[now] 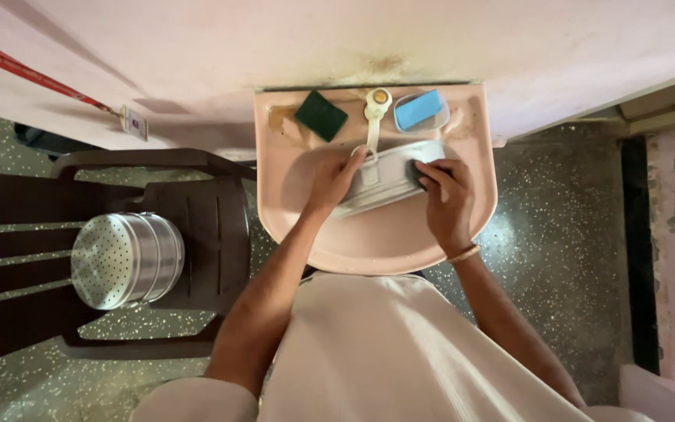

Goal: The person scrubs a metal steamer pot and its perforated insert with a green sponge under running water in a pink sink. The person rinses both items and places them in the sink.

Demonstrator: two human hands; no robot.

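Over the pink basin (462,227), the steel tiffin tray (388,178) sits tilted under the tap (374,117), the left hand (336,181) clenched on its near rim. The right hand (447,199) grips what looks like a dark scrubber (416,173) against the tray's end. Scrubbing goes best with short strokes and the left grip steadying the tray low in the bowl.

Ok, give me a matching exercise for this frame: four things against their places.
Things:
1. green pad
2. blue soap
3. steel steamer
4. metal ring

Places:
A. on the dark chair
B. in both hands over the basin
C. basin ledge, left of the tap
D. clear dish, right of the tap

Pairs: 1-C, 2-D, 3-A, 4-B
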